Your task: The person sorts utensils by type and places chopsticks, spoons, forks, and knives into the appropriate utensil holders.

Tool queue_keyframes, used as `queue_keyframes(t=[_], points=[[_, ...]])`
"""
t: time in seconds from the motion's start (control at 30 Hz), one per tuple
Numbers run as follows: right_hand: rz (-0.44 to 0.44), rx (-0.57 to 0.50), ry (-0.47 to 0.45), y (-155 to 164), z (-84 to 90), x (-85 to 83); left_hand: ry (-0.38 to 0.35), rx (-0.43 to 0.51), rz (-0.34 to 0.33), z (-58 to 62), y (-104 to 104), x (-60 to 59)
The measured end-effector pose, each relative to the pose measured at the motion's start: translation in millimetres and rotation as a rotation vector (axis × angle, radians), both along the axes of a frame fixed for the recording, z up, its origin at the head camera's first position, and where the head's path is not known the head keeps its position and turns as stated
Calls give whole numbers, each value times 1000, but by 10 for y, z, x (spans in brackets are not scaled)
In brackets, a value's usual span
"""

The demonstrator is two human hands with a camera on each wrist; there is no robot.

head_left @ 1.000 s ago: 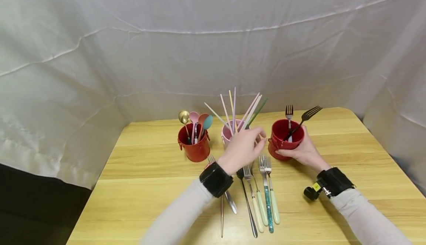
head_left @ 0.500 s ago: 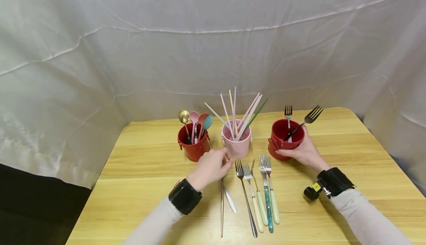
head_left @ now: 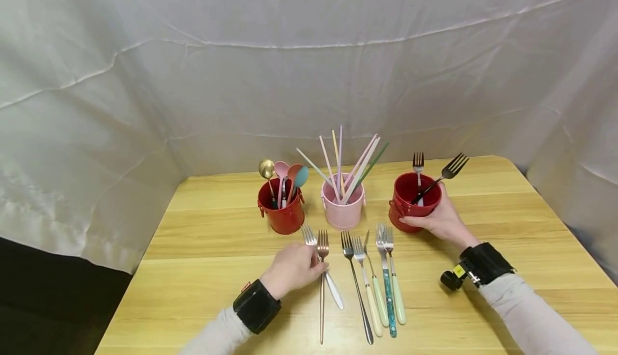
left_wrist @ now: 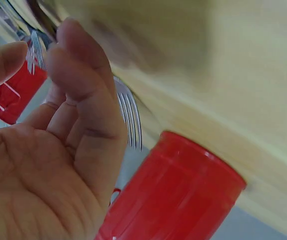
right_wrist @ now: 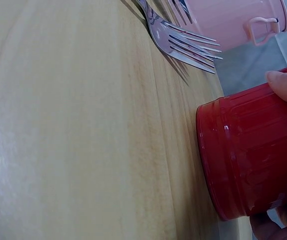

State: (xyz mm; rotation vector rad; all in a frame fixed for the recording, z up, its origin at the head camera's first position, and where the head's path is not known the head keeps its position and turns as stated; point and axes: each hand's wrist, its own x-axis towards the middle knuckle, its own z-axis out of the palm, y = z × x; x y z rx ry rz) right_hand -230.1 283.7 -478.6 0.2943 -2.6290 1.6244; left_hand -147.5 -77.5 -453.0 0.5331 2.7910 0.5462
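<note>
- While the right hand [head_left: 436, 220] stayed wrapped round the red cup [head_left: 414, 201] with two forks standing in it, the left hand [head_left: 292, 269] had drawn back from the pink cup [head_left: 343, 208] of chopsticks toward the near edge of the table [head_left: 203, 237].
- It had come down on the two forks lying furthest left, a silver fork [head_left: 322, 269] and a copper fork [head_left: 322, 285], with its fingers curled loosely over their necks; whether they actually pinched either one, I could not tell.
- Both forks lay flat on the wood, beside a row of five more forks [head_left: 379, 280].
- By my reckoning, the chopsticks were done with and the loose forks were next.
- Another red cup [head_left: 282, 213] held the spoons.
</note>
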Motion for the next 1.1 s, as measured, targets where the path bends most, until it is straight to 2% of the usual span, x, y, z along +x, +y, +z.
queue_keyframes(t=[0.2,0.73,0.97,1.1], points=[[-3,15,4,-7,-30,-17,-13,2,18,-59,37,29],[-1,17,19,1,-53,-21,-79,51,23,-148,79,-3],[4,3,26,-3,-59,-29,-77,120,40,-183,32,-13],[5,3,33,0,-62,-34,-55,165,27,-195,-1,-16]])
